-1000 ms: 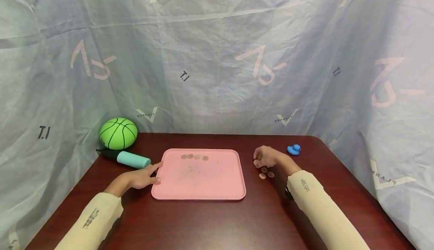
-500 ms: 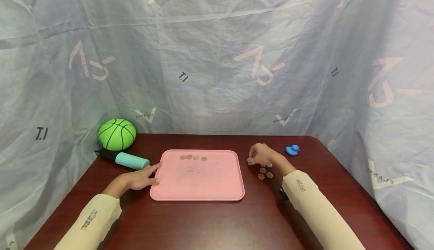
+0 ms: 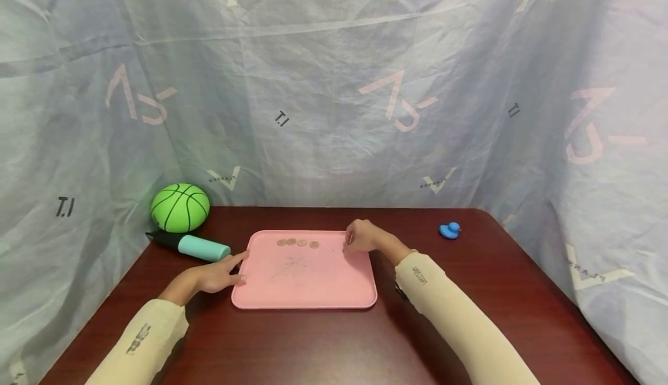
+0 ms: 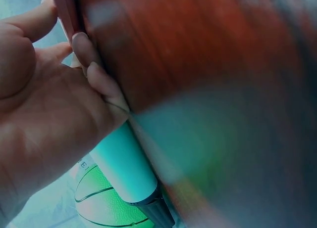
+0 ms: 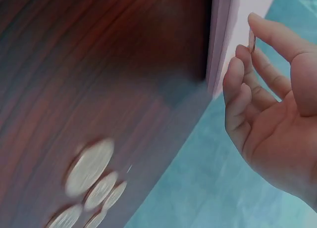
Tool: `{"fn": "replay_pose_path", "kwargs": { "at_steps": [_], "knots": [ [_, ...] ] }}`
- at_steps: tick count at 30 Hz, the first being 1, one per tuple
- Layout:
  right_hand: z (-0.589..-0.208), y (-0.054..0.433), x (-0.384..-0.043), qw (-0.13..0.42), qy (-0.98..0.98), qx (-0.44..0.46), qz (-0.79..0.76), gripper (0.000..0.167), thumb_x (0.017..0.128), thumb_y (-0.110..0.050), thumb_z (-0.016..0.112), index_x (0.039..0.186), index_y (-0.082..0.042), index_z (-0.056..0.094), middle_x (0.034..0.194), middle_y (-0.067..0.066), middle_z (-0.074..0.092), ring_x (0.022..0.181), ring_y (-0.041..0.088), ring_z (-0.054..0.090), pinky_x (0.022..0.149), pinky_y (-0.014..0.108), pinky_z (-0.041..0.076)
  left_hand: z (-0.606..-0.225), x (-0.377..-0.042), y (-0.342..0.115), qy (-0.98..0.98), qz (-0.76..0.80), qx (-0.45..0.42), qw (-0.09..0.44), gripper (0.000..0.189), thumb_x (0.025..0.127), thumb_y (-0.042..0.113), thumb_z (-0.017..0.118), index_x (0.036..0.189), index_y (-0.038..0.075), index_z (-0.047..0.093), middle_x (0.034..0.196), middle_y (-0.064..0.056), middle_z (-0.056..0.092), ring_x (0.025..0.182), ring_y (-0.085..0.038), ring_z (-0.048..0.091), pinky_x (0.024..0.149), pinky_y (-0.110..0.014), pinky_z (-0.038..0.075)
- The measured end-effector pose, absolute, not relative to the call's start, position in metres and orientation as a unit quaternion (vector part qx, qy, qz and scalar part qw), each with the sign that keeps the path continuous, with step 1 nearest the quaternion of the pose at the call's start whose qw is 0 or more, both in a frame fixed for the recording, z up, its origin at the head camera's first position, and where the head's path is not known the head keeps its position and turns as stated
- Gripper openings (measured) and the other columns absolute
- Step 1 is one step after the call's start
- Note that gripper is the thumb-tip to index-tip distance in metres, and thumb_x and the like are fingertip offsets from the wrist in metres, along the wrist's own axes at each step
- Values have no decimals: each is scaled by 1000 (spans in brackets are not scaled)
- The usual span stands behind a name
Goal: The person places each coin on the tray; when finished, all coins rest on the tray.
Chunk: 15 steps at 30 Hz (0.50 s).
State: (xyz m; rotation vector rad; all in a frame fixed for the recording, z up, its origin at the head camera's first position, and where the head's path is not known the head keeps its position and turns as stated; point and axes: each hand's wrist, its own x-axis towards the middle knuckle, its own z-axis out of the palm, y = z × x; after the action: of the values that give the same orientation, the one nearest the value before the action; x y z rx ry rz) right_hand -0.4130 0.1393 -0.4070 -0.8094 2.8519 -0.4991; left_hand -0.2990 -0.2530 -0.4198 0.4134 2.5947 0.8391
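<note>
A pink tray [image 3: 308,289] lies on the dark wooden table, bearing a short row of several coins [image 3: 314,244] near its far edge. My right hand [image 3: 362,237] is over the tray's right part. Between its thumb and a fingertip it pinches a coin [image 5: 252,41], seen edge-on in the right wrist view. At the tray's left edge my left hand [image 3: 215,275] rests with spread fingers, thumb and forefinger touching the rim. More loose coins [image 5: 89,167] lie on the table in the right wrist view; my right forearm hides them in the head view.
A turquoise and black cylindrical object [image 3: 203,247] lies just beyond my left hand. Behind it sits a green ball [image 3: 180,208] with black basketball lines. A blue toy duck [image 3: 450,230] stands at the back right. Grey printed cloth [image 3: 334,112] hangs behind the table.
My right hand has picked up a coin from the group on the right and carried it left, over the tray. My left hand has stayed at the tray's edge.
</note>
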Motion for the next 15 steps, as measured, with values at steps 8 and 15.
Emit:
{"fn": "replay_pose_path", "kwargs": {
  "at_steps": [8, 15],
  "knots": [
    [-406, 104, -418, 115, 950, -254, -139, 11, 81, -24, 82, 85, -18, 74, 77, -9, 66, 72, 8, 55, 66, 25, 47, -420, -300, -253, 926, 294, 145, 189, 79, 98, 32, 61, 157, 1, 18, 157, -34, 17, 145, -52, 8, 110, -69, 15],
    [-407, 89, -427, 121, 953, -242, -137, 13, 84, -27, 80, 88, -18, 73, 76, -7, 63, 73, 9, 52, 70, 25, 45, -419, -299, -253, 926, 295, 142, 189, 78, 99, 32, 60, 157, 2, 19, 156, -34, 17, 144, -52, 10, 111, -68, 15]
  ]
}}
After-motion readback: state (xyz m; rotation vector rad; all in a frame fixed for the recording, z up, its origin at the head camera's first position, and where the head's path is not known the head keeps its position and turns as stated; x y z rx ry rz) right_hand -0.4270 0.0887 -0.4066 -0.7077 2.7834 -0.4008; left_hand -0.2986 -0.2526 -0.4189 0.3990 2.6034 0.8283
